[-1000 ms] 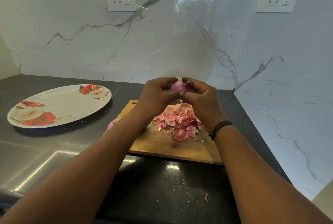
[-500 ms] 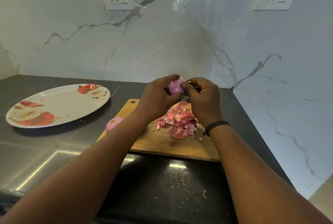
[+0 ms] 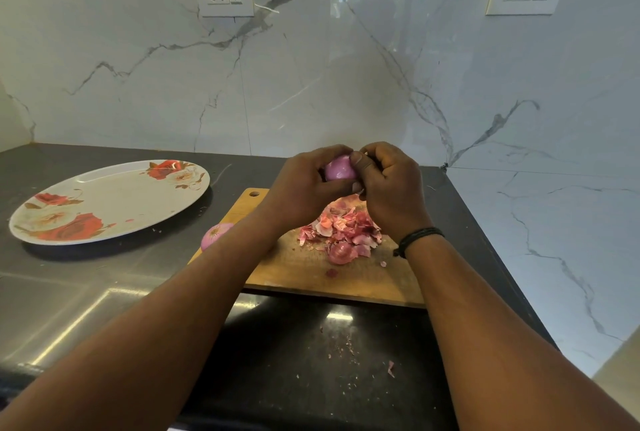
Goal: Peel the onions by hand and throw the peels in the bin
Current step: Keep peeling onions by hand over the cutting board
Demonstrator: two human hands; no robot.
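A small pink-purple onion [image 3: 340,169] is held in the air above the wooden cutting board [image 3: 298,268]. My left hand [image 3: 304,184] grips it from the left, fingers curled round it. My right hand [image 3: 389,184] closes on its right side, thumb against the skin. Under the hands a heap of pink onion peels [image 3: 341,231] lies on the board. A second peeled onion [image 3: 215,234] sits at the board's left edge, partly hidden by my left forearm. No bin is in view.
A flowered oval plate [image 3: 110,200] lies on the dark counter [image 3: 86,292] to the left. Marble walls with two sockets stand behind and to the right. Small peel scraps [image 3: 390,366] dot the counter near the front edge.
Both hands have stayed over the board, working on the onion. The onion has turned a little in my fingers, showing more of its smooth pink side.
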